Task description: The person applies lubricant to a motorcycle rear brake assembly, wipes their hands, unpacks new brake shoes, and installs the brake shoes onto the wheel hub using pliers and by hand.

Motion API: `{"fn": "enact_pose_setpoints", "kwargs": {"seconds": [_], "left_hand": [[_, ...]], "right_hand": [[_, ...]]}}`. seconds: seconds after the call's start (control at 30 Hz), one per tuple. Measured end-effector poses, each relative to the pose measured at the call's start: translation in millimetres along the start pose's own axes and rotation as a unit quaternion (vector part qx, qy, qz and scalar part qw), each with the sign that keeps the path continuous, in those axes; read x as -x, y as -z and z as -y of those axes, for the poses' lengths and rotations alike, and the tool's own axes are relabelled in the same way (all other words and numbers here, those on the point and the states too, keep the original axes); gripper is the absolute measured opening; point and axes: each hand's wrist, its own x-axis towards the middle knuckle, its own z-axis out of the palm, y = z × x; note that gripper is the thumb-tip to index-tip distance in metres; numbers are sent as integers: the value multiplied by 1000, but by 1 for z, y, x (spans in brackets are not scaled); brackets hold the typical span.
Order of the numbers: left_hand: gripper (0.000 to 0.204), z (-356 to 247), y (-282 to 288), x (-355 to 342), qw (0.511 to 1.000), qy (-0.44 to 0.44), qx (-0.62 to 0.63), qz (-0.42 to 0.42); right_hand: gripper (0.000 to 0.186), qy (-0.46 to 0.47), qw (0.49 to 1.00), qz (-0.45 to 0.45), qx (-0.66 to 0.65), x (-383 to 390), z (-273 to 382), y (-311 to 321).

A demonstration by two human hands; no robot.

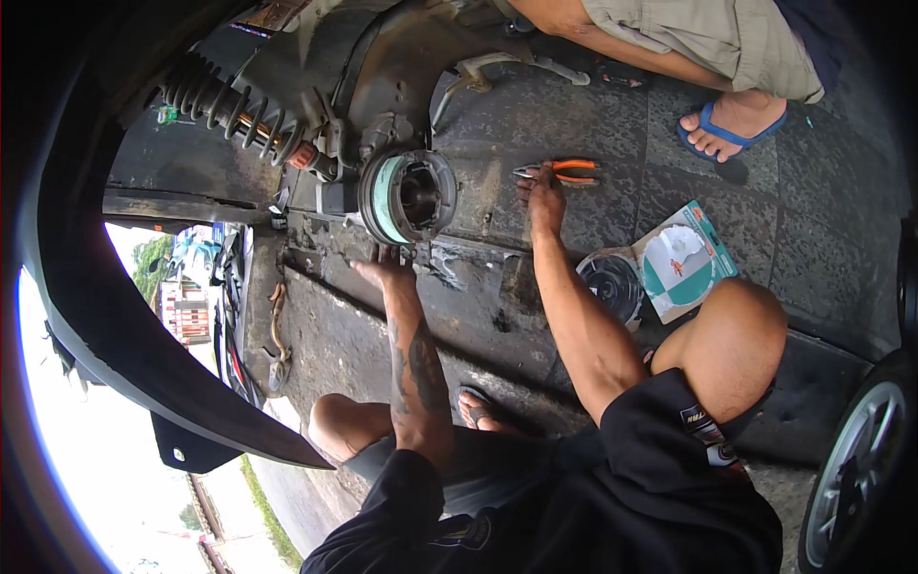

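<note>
A wheel hub with brake shoes [409,196] stands out from the suspension arm, a pale green lining showing along its curved side. Just beneath its lower rim is my left hand [385,270], fingers stretched up and thumb apart; whether the fingertips touch the rim I cannot tell. Over to the right, the fingers of my right hand [542,199] are closed at the jaw end of pliers [574,172] with orange handles. Those pliers sit at the dark paved floor, handles pointing right.
A coil spring [225,110] slants at upper left beside a black fender edge [81,316]. Near my right forearm lie a dark round part [612,287] and a green-and-white package [684,260]. Another person's foot in a blue flip-flop [732,129] stands at upper right. A wheel [856,469] is at lower right.
</note>
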Motion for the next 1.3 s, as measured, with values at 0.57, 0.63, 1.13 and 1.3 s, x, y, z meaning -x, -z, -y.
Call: {"fn": "enact_pose_setpoints", "kwargs": {"seconds": [0.57,0.63,1.13,1.3], "left_hand": [[79,-11,-20,-45,992,-60,-9,106],[78,2,6,-29,998,-27,-46,38],[78,35,60,-28,988,23,-141,-65],[56,22,155,-69,743,-109,-658,67]], "right_hand": [[55,-16,999,33,-26,29,13,-27],[54,-16,1000,13,-18,18,12,-10],[44,28,998,-14,48,7,-12,6],[40,5,991,27,130,40,-32,-34]]}}
